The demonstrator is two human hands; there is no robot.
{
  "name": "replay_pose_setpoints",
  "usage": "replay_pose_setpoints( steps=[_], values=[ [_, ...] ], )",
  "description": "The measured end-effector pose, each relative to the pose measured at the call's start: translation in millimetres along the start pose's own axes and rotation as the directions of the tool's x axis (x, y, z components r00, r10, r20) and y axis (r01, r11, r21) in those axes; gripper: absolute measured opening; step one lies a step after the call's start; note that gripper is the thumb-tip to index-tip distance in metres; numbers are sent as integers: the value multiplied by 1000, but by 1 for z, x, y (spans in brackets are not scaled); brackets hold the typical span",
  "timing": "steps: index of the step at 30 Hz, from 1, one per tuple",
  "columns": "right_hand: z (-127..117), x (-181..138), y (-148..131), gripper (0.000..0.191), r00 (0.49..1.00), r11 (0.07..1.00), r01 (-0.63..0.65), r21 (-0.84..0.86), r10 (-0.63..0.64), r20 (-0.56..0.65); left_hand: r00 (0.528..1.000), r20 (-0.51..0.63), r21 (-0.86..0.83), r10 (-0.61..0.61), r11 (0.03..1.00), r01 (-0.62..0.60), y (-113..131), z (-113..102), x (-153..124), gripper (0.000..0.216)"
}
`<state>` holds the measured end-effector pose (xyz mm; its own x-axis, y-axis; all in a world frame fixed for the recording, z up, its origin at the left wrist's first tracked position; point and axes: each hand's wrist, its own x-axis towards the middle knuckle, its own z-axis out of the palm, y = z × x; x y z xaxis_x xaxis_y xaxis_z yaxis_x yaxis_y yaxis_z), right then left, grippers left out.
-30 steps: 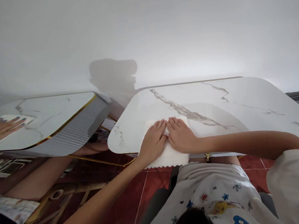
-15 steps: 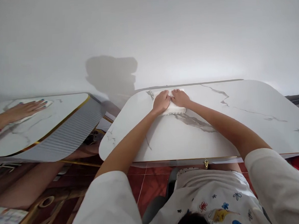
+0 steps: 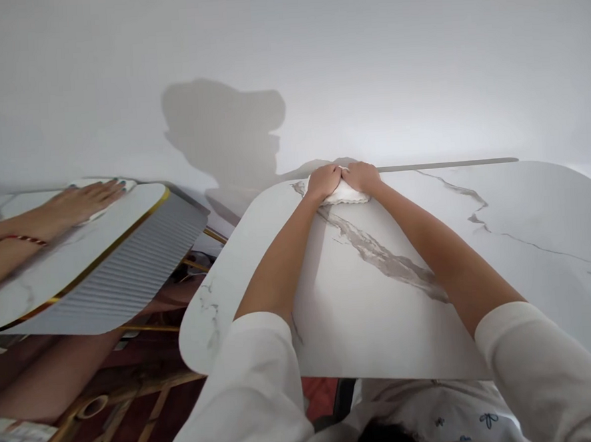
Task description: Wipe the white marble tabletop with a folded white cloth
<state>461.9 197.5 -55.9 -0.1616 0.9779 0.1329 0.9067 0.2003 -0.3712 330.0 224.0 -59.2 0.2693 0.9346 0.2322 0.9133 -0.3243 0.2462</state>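
Note:
Both arms reach forward across a white marble-patterned tabletop (image 3: 362,330) with grey-brown veins. At its far edge, close to the wall, lies a folded white cloth (image 3: 344,194) with a scalloped edge. My left hand (image 3: 324,181) presses on the cloth's left side, fingers curled down over it. Beside it, my right hand (image 3: 365,177) grips the right side, its thumb close to the left one. The fingertips of both hands are largely hidden at the far edge.
To the left, another person's hand (image 3: 91,199) lies on a white cloth (image 3: 132,185) on a second marble-patterned table (image 3: 125,221) with gold trim. A pale wall (image 3: 391,75) stands behind both tables. Wooden furniture (image 3: 122,418) is low at the left.
My hands and the cloth have slid forward to the tabletop's far edge, and my body leans in closer. The other person's hand has moved right and away on its table.

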Motion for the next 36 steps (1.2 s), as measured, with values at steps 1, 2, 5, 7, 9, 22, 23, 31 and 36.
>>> replay_pose_setpoints(
  steps=[1,2,5,7,9,22,23,31,36],
  values=[
    [0,2,0,46,1000,1000,-13,4,13,4,1000,3,9,0,1000,0,-1,0,3,37],
    [0,3,-1,46,1000,1000,-18,6,18,2,1000,8,13,5,1000,-5,-2,0,5,37],
    [2,3,-1,46,999,1000,-1,-4,0,-35,999,17,13,34,999,-34,-3,-1,5,35],
    [5,0,-1,45,997,999,24,-29,-26,-72,997,4,5,76,997,-76,-2,-2,1,34],
    [8,-5,-2,43,993,997,53,-55,-59,-106,993,-10,-3,121,993,-121,-2,-3,-4,34],
    [10,-91,-31,55,982,982,162,-97,-169,-78,956,-34,51,290,956,-288,2,-16,-95,40],
    [10,-100,-35,55,983,982,160,-98,-168,-74,953,-29,56,300,953,-298,4,-18,-105,41],
    [10,-201,-65,57,970,973,210,-98,-220,-104,957,33,123,287,950,-289,22,-39,-208,51],
    [2,-264,-79,59,972,972,215,-92,-222,-73,964,71,111,255,959,-261,40,-49,-274,55]
  ],
)
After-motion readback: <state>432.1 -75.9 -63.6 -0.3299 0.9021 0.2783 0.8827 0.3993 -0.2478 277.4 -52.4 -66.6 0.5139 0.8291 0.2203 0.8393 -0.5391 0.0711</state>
